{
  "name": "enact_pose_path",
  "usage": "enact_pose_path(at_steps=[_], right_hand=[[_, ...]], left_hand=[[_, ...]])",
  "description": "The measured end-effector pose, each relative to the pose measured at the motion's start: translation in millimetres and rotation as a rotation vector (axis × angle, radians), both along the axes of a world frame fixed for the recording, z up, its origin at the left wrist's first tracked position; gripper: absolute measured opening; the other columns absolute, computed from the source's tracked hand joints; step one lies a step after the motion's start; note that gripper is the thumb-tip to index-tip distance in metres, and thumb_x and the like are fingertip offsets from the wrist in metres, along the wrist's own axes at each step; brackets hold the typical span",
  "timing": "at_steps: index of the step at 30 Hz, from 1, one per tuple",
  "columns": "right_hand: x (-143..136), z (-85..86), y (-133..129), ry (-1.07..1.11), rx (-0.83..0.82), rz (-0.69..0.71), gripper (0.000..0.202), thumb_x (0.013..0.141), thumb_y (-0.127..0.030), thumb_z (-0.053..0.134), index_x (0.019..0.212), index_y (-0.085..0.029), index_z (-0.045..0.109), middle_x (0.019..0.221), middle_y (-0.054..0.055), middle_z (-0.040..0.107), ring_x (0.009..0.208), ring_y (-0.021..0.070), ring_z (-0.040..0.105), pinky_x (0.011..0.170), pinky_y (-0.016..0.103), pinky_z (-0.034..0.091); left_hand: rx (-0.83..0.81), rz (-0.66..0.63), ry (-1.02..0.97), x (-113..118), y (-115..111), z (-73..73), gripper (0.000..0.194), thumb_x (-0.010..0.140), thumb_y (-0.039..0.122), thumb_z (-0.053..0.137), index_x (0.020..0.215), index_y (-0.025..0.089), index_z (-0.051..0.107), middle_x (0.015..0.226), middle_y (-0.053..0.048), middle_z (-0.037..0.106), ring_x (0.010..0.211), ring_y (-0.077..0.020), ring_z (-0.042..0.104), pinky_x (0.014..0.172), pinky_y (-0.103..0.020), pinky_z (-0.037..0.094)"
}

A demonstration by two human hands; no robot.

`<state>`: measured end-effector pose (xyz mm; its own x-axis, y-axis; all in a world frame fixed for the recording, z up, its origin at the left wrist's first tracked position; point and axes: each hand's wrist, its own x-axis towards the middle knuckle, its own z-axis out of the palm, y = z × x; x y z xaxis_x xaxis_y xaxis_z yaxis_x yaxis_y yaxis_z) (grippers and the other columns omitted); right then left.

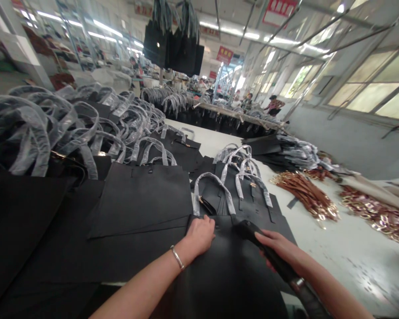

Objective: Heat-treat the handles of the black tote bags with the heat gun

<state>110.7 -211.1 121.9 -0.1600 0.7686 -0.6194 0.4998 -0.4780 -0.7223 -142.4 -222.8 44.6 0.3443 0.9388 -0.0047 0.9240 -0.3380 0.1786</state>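
Observation:
My left hand (201, 234), with a silver bracelet at the wrist, is closed over the top edge of a black tote bag (232, 270) directly in front of me. A handle wrapped in clear plastic (214, 179) arches up from that bag, and a dark strap with a gold-coloured clasp (206, 204) shows beneath the arch. In my right hand (279, 248) is a black handheld tool with a hose (251, 230), its exact kind unclear. The tool's head lies over the bag's top edge, near the handle's right end; whether they touch cannot be seen.
More black bags (146, 190) with plastic-wrapped handles are piled to the left and ahead. On the white table (359, 261) at right lie brown straps with gold-coloured clasps (307, 195). Several bags (173, 44) hang overhead. Farther back, a person (274, 105) is near the windows.

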Motion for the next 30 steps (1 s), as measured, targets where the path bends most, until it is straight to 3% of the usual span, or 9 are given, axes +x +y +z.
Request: enact_pose_path(at_steps=[2,8,12,17,21,25,30], right_hand=[[-2,-6.4,-1,0.012,-0.022,-0.002,0.040,0.087,-0.053,0.053,0.107,-0.018,0.053,0.057,-0.003,0.056,0.039,0.0126,0.056,0.035,0.021,0.045],[-30,-17.1,29,0.077,0.072,-0.059,0.038,0.087,-0.049,0.057,0.110,-0.019,0.053,0.059,-0.003,0.058,0.039,0.0122,0.056,0.036,0.021,0.044],[-7,-9.4,39,0.079,0.160,-0.182,0.034,0.091,-0.048,0.051,0.113,-0.023,0.047,0.062,-0.005,0.057,0.043,0.0111,0.056,0.038,0.020,0.045],[33,-8.6,32,0.051,0.012,-0.191,0.035,0.086,-0.050,0.059,0.102,-0.019,0.052,0.055,-0.001,0.059,0.038,0.0142,0.056,0.033,0.021,0.044],[27,-19.9,43,0.081,-0.009,-0.198,0.035,0.087,-0.048,0.058,0.103,-0.018,0.052,0.054,-0.001,0.060,0.037,0.0145,0.056,0.032,0.022,0.044],[20,-19.7,56,0.114,0.097,-0.263,0.030,0.092,-0.044,0.051,0.107,-0.019,0.048,0.056,-0.003,0.059,0.039,0.0124,0.056,0.035,0.020,0.046],[40,-6.8,32,0.099,0.104,-0.281,0.030,0.091,-0.045,0.054,0.107,-0.019,0.049,0.056,-0.003,0.059,0.039,0.0127,0.056,0.033,0.020,0.046]], left_hand=[[0.007,0.003,-0.013,7,4,-2.0,0.050,0.085,0.036,0.062,0.129,0.015,0.048,0.116,-0.021,0.054,0.089,-0.0296,0.065,0.073,-0.037,0.051],[0.003,-0.027,0.033,13,6,-8.9,0.045,0.087,0.037,0.059,0.129,0.023,0.048,0.121,-0.018,0.049,0.087,-0.0271,0.065,0.071,-0.035,0.052],[0.034,-0.025,0.014,10,3,-10.9,0.045,0.088,0.036,0.059,0.131,0.027,0.047,0.123,-0.016,0.048,0.090,-0.0265,0.064,0.073,-0.037,0.052],[0.010,-0.024,-0.047,10,7,-13.4,0.040,0.087,0.034,0.060,0.125,0.026,0.051,0.133,-0.015,0.042,0.097,-0.0260,0.062,0.077,-0.035,0.051],[-0.014,-0.027,-0.061,10,11,-16.5,0.038,0.088,0.034,0.058,0.125,0.027,0.052,0.136,-0.014,0.041,0.100,-0.0258,0.061,0.079,-0.036,0.051],[-0.007,-0.017,-0.051,10,10,-21.2,0.040,0.090,0.035,0.055,0.129,0.029,0.048,0.139,-0.014,0.038,0.103,-0.0270,0.059,0.080,-0.038,0.051],[0.008,-0.004,-0.064,12,8,-22.2,0.039,0.092,0.033,0.052,0.130,0.029,0.048,0.138,-0.014,0.038,0.106,-0.0273,0.057,0.081,-0.037,0.050]])
